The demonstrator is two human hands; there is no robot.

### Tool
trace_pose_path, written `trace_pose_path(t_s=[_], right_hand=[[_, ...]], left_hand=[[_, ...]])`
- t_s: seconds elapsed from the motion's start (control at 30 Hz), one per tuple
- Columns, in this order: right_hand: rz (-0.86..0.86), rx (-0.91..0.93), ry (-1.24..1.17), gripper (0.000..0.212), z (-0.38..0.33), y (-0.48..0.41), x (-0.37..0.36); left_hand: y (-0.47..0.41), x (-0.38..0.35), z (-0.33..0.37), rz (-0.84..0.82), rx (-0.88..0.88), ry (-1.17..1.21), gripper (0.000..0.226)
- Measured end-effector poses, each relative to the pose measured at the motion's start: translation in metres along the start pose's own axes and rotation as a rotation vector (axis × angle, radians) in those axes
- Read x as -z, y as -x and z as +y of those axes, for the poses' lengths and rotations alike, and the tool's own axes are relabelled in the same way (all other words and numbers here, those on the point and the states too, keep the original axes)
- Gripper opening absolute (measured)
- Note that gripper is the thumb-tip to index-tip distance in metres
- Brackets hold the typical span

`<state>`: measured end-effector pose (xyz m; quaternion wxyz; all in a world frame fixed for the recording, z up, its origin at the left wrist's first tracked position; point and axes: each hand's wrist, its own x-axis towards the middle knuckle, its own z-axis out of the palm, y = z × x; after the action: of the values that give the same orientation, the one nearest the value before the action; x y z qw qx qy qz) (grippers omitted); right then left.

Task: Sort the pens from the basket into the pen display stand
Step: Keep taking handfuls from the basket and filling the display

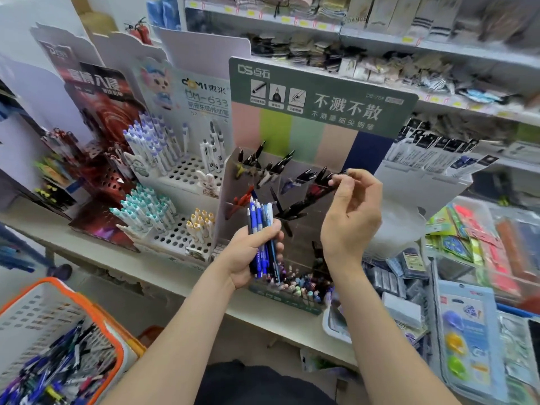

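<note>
Low on the left the orange-rimmed basket (96,314) holds loose pens (58,366), the left hand (251,252) grips a bundle of blue pens (263,226) before the pen display stand (230,182), and the right hand (350,211) pinches a dark pen (342,172) at its upper right compartment.

Two hands (252,254) (352,213), one basket (39,312)
</note>
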<state>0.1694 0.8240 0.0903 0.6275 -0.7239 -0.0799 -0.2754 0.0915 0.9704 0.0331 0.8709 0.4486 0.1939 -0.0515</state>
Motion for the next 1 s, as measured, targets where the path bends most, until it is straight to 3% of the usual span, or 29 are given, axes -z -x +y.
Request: trace_pose_path(t_s=[0.1,0.27,0.5,0.6,0.8,1.0], right_hand=[[-0.048,0.045,0.057,0.015,0.011,0.003,-0.012],[-0.287,0.09,0.26,0.013,0.041,0.03,-0.023],[-0.314,0.141,0.67,0.017,0.058,0.047,-0.024],[-0.296,0.086,0.55,0.019,0.045,0.051,-0.024],[-0.462,-0.38,0.235,0.012,0.007,0.045,-0.027],[-0.515,-0.334,0.257,0.009,0.002,0.026,-0.027]], left_hand=[[-0.006,0.004,0.007,-0.029,-0.023,0.016,0.021],[-0.012,0.013,0.011,-0.087,0.003,-0.009,0.032],[-0.016,0.017,0.006,-0.089,0.048,-0.055,0.044],[-0.016,0.02,0.004,-0.1,0.06,-0.098,0.034],[-0.016,0.016,0.01,-0.141,0.005,-0.3,0.02],[-0.019,0.007,0.017,-0.141,-0.072,-0.277,0.038]])
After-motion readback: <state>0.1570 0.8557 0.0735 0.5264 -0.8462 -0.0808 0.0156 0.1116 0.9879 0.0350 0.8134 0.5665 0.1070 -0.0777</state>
